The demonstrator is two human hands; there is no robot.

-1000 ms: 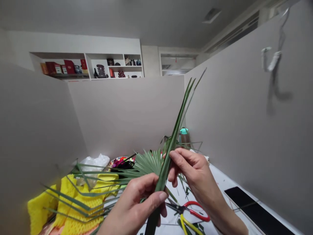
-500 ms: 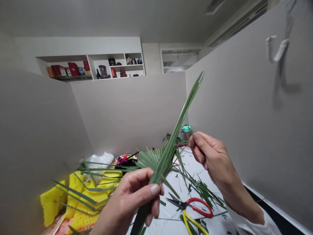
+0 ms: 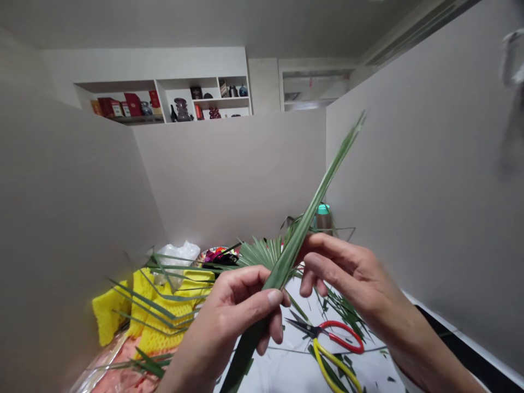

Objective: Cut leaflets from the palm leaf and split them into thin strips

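Centrally, the left hand (image 3: 229,322) curls its fingers firmly around a long green palm leaf (image 3: 301,234), which slants toward the upper right. The right hand (image 3: 352,278) sits just beside it, fingers loosely parted. Below, red-and-yellow-handled scissors (image 3: 323,333) lie on a white table (image 3: 286,371), whose edge runs along the lower right.

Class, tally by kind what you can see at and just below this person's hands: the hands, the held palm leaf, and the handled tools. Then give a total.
hands: 2 (left hand, right hand)
folded green palm leaf: 1
red-handled scissors: 1
yellow-handled tool, head hidden: 1
total: 5
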